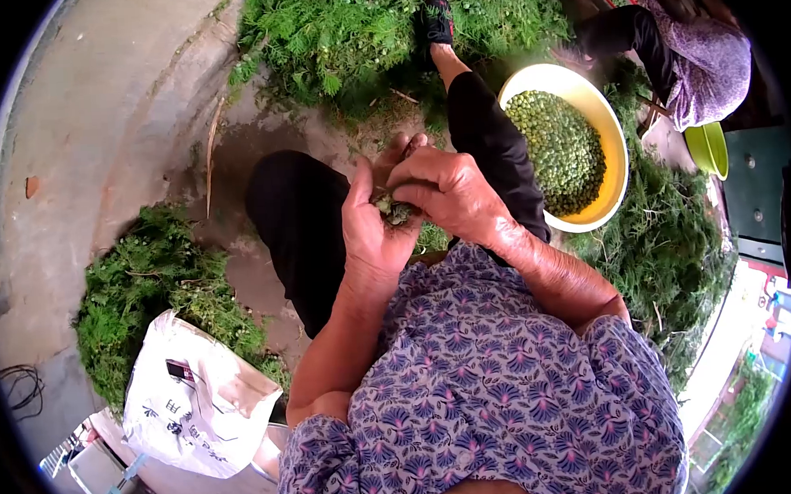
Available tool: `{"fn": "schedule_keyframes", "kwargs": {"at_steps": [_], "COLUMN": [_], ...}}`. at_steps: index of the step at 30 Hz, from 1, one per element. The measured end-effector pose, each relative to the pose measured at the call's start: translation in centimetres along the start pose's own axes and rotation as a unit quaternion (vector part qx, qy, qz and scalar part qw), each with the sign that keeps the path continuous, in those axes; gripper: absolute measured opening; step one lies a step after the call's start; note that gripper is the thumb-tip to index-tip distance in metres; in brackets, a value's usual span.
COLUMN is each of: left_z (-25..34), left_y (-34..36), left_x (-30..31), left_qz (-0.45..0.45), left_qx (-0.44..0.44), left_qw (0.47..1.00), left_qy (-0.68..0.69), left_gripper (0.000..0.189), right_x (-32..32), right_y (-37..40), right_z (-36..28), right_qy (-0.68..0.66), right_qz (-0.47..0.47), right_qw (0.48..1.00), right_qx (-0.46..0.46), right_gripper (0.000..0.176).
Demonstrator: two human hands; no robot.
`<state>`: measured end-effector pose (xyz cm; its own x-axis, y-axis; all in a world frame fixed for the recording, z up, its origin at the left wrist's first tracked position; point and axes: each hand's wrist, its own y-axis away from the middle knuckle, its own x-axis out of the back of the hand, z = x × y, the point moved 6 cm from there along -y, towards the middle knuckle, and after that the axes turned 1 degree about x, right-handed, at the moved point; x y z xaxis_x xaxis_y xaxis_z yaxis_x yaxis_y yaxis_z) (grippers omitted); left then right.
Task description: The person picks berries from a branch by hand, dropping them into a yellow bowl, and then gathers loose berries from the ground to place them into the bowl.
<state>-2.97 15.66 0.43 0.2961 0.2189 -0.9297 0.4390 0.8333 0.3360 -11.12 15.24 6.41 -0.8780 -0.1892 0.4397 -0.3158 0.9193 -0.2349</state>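
My left hand [372, 226] is cupped, palm up, around a small clump of green cones [396, 210] with bits of leaf. Over it, the fingers of my right hand [450, 184] are curled and pressed together at the clump; what exactly they pinch is hidden. Both hands meet in front of my lap, between my knees. To the right of my right hand stands a yellow tub [619, 162], with many small round green cones [555, 152] heaped inside.
Cut green branches [334, 47] are piled ahead, with more branches [656, 244] at right and a heap [150, 293] at left. A white sack [195, 401] with a small dark device [180, 371] lies lower left. Another person [710, 61] sits upper right near a green basin [709, 149].
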Motion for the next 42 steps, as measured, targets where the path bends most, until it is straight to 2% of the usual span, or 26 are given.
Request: {"fn": "schedule_keyframes", "kwargs": {"at_steps": [2,3,4,6,7,9,12,14,16,18,20,22,23,25,26,28,29,30,32,34,36,38,39,42], "left_z": [-0.1,-0.3,-0.4,-0.4,-0.5,-0.5,-0.6,-0.5,-0.3,0.1,0.4,0.5,0.4,0.5,0.5,0.4,0.5,0.4,0.2,0.1,0.1,0.0,0.0,-0.2], "left_y": [-0.3,-0.4,-0.4,-0.5,-0.8,-1.1,-1.4,-1.3,-1.1,-1.0,-1.1,-1.1,-1.0,-1.1,-1.1,-0.9,-0.8,-0.8,-0.9,-0.9,-0.8,-0.8,-0.8,-0.4], "left_x": [0.3,0.1,-0.1,-0.3,0.3,0.7,0.4,0.3,-0.5,-0.8,-0.8,-0.9,-0.9,-0.7,-0.8,-0.9,-0.9,-0.9,-0.8,-1.6,-1.7,-1.3,-1.1,-1.0], "left_qz": [-0.009,-0.018,-0.016,0.009,0.009,-0.082,-0.122,-0.083,-0.046,0.009,-0.004,-0.014,-0.001,0.013,0.01,0.004,-0.016,-0.036,-0.061,-0.084,-0.019,-0.027,-0.034,-0.074], "left_qx": [0.009,0.015,0.018,0.02,0.021,0.038,0.036,0.035,0.034,0.007,0.003,0.002,0.002,0.0,0.003,0.004,0.01,0.016,0.019,0.023,0.018,0.024,0.029,0.047], "left_qw": [1.0,1.0,1.0,1.0,1.0,0.995,0.991,0.995,0.997,0.999,0.999,0.999,1.0,1.0,1.0,1.0,1.0,0.998,0.997,0.994,0.998,0.997,0.996,0.992], "left_qy": [-0.005,-0.012,-0.01,0.0,0.001,0.042,0.032,0.038,0.042,0.051,0.046,0.042,0.031,0.021,0.013,0.006,0.023,0.04,0.05,0.059,0.053,0.062,0.073,0.088], "left_gripper": [0.048,0.047,0.047,0.045,0.045,0.045,0.047,0.048,0.049,0.051,0.053,0.055,0.055,0.056,0.056,0.056,0.056,0.055,0.055,0.055,0.055,0.055,0.056,0.056], "right_x": [0.4,0.5,0.6,0.9,1.3,1.8,1.8,2.1,2.5,3.0,2.0,1.0,0.9,0.9,0.9,1.9,1.9,2.1,2.2,2.6,2.7,2.9,2.8,3.1], "right_y": [0.2,0.1,0.2,0.4,0.4,0.2,0.4,0.0,0.2,0.3,0.4,0.4,0.3,0.2,0.1,0.1,0.2,0.1,0.3,0.3,0.3,0.2,0.1,-0.1], "right_z": [1.4,1.5,1.6,2.6,2.5,2.1,3.0,2.7,2.4,0.9,0.2,-0.1,-0.1,0.5,0.7,0.6,1.2,0.9,1.5,1.2,1.0,-0.5,-0.3,0.1], "right_qy": [-0.089,-0.088,-0.088,-0.168,-0.186,-0.183,-0.183,-0.18,-0.16,-0.042,-0.034,0.022,0.022,0.013,0.014,0.036,-0.038,-0.037,-0.128,-0.107,-0.086,0.089,0.068,0.075], "right_qz": [0.005,0.029,0.03,0.054,0.069,0.082,0.087,0.134,0.133,0.136,0.082,0.05,0.05,0.06,0.059,0.128,0.128,0.128,0.122,0.125,0.129,0.143,0.191,0.194], "right_qw": [0.988,0.991,0.991,0.962,0.955,0.952,0.937,0.955,0.956,0.986,0.992,0.998,0.998,0.995,0.995,0.991,0.987,0.987,0.969,0.972,0.974,0.985,0.979,0.978], "right_qx": [-0.128,-0.095,-0.098,-0.209,-0.218,-0.233,-0.284,-0.192,-0.209,-0.092,-0.086,-0.013,-0.014,-0.074,-0.073,-0.017,-0.086,-0.085,-0.174,-0.169,-0.163,-0.035,-0.026,-0.016], "right_gripper": [0.011,0.007,0.007,0.01,0.011,0.012,0.017,0.02,0.02,0.021,0.019,0.019,0.019,0.02,0.02,0.02,0.021,0.021,0.023,0.024,0.025,0.024,0.023,0.022]}}
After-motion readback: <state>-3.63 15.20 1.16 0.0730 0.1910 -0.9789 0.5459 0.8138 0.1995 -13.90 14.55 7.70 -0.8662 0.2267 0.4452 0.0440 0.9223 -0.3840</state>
